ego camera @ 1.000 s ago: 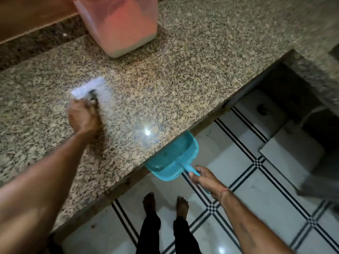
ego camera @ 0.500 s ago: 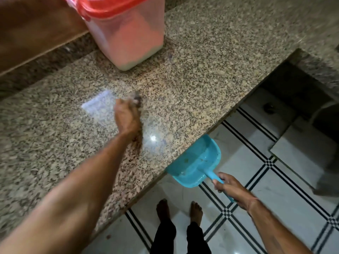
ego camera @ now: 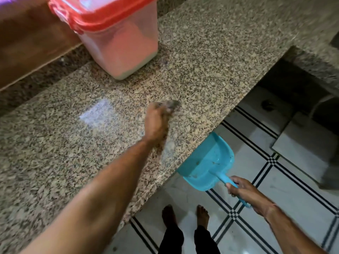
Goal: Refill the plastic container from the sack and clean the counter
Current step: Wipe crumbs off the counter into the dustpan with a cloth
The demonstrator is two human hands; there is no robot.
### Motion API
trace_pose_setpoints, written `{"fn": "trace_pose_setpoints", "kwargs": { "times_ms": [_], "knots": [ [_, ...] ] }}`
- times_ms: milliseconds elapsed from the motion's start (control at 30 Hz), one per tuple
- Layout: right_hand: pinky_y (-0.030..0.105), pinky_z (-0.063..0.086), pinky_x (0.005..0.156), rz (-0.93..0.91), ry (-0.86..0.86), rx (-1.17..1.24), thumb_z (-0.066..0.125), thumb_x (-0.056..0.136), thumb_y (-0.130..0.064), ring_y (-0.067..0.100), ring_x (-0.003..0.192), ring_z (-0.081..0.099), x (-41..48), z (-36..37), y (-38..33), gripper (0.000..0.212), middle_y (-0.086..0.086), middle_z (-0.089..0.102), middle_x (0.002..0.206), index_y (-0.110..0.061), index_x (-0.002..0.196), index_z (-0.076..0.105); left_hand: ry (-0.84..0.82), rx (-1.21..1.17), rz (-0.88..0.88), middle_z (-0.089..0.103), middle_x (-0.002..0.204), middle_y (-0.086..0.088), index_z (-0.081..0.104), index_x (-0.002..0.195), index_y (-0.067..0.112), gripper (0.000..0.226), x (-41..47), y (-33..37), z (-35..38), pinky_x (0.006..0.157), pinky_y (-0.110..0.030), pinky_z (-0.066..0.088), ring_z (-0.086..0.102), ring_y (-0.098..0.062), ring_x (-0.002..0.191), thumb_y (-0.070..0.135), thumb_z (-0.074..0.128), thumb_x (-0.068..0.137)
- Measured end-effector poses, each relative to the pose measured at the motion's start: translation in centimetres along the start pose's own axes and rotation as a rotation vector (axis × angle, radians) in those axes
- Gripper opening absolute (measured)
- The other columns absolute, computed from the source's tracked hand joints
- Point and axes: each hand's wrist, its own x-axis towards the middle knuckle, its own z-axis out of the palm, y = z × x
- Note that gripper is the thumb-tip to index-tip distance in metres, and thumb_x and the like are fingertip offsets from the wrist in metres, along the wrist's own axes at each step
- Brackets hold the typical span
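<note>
On the speckled brown granite worktop (ego camera: 211,57), the left hand (ego camera: 156,123) presses down a small greyish cloth-like wad (ego camera: 171,105), blurred by motion; its fingers are curled over the wad, which shows only past the fingertips. Below the worktop's front edge, the right hand (ego camera: 245,193) has its fingers wrapped around the handle of a turquoise plastic dustpan (ego camera: 209,165), whose open mouth sits tucked just under the edge, near the left hand. Toward the back of the worktop stands the translucent plastic container with a red clip-on lid (ego camera: 117,39), closed and holding pale powder, well apart from both hands. Under the dustpan lies a white tiled floor with black line borders (ego camera: 275,180), where two bare feet stand.
</note>
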Motion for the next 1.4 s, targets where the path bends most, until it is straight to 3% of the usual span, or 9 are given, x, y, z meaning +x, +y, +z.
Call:
{"fn": "trace_pose_setpoints", "kwargs": {
  "times_ms": [100,233,367,467,633,733,933,1233,1400],
  "knots": [
    [0.03,0.048,0.08,-0.013,0.029,0.028,0.062,0.102,-0.026,0.015,0.082,0.057,-0.2,-1.1,0.3,0.013,0.001,0.062,0.085,-0.018,0.109,0.068,0.141,0.276,-0.28,0.067,0.128,-0.011,0.064,0.089,0.036,0.019,3.5,-4.9,-4.0,0.073,-0.011,0.047,0.058,-0.015,0.1,0.032,0.051,0.102],
    [0.025,0.046,0.074,-0.047,0.052,0.036,0.063,0.102,-0.027,0.008,0.075,0.056,0.4,-2.4,1.2,0.015,-0.002,0.059,0.081,-0.013,0.103,0.066,0.146,0.317,-0.41,0.064,0.125,-0.028,0.071,0.117,0.005,0.026,7.2,-3.6,-2.6,0.087,-0.035,0.052,0.061,-0.044,0.112,0.016,0.055,0.1],
    [0.016,0.044,0.066,-0.048,0.024,0.023,0.062,0.102,-0.026,0.002,0.066,0.055,1.6,-3.6,1.4,0.015,-0.003,0.059,0.079,-0.012,0.099,0.065,-0.013,0.01,-0.038,0.072,0.106,0.001,0.07,0.104,0.041,0.025,7.2,3.7,4.2,0.054,-0.026,0.058,0.07,-0.014,0.076,0.047,0.046,0.106],
    [0.018,0.045,0.067,-0.042,-0.007,0.015,0.062,0.103,-0.025,0.003,0.068,0.055,1.9,-5.1,1.4,0.012,-0.005,0.061,0.077,-0.017,0.096,0.066,-0.213,0.013,0.108,0.058,0.115,0.007,0.068,0.129,0.033,0.031,4.9,6.6,7.2,0.064,-0.013,0.049,0.055,-0.002,0.091,0.039,0.049,0.107],
    [0.02,0.046,0.073,-0.046,-0.042,-0.041,0.061,0.102,-0.023,0.006,0.074,0.056,3.0,-9.2,1.6,0.01,-0.008,0.059,0.077,-0.017,0.096,0.066,0.085,0.011,-0.133,0.079,0.102,0.003,0.079,0.105,0.024,0.032,8.8,3.2,1.9,0.072,-0.035,0.064,0.074,-0.009,0.083,0.037,0.05,0.106],
    [0.019,0.045,0.072,-0.051,-0.059,-0.048,0.06,0.102,-0.022,0.005,0.073,0.054,4.4,-11.1,2.2,0.013,-0.007,0.057,0.077,-0.011,0.099,0.065,0.183,0.17,-0.372,0.076,0.115,-0.017,0.074,0.126,0.012,0.036,11.7,1.0,1.2,0.088,-0.034,0.055,0.073,-0.028,0.098,0.031,0.054,0.103],
    [0.019,0.044,0.07,-0.04,-0.123,-0.053,0.06,0.103,-0.025,0.007,0.073,0.054,6.8,-13.2,3.5,0.02,-0.004,0.055,0.08,-0.006,0.105,0.064,-0.149,0.041,0.108,0.073,0.12,0.014,0.068,0.126,0.048,0.033,11.9,9.4,10.9,0.064,-0.026,0.063,0.068,0.002,0.079,0.057,0.043,0.105],
    [0.025,0.046,0.076,-0.062,-0.159,-0.014,0.064,0.101,-0.022,0.008,0.078,0.057,9.7,-16.6,2.7,0.009,-0.008,0.061,0.082,-0.018,0.106,0.07,0.247,0.096,-0.329,0.079,0.099,-0.007,0.076,0.122,0.017,0.029,13.9,7.5,4.8,0.052,-0.006,0.041,0.064,0.002,0.062,0.027,0.055,0.105],
    [0.027,0.046,0.081,-0.032,-0.163,0.006,0.065,0.1,-0.025,0.01,0.083,0.057,10.1,-16.8,1.7,0.011,-0.006,0.06,0.086,-0.017,0.106,0.068,-0.032,0.017,-0.028,0.076,0.104,0.005,0.076,0.114,0.018,0.032,12.5,10.8,8.3,0.052,-0.007,0.047,0.062,0.008,0.065,0.036,0.05,0.107]
  ]
}}
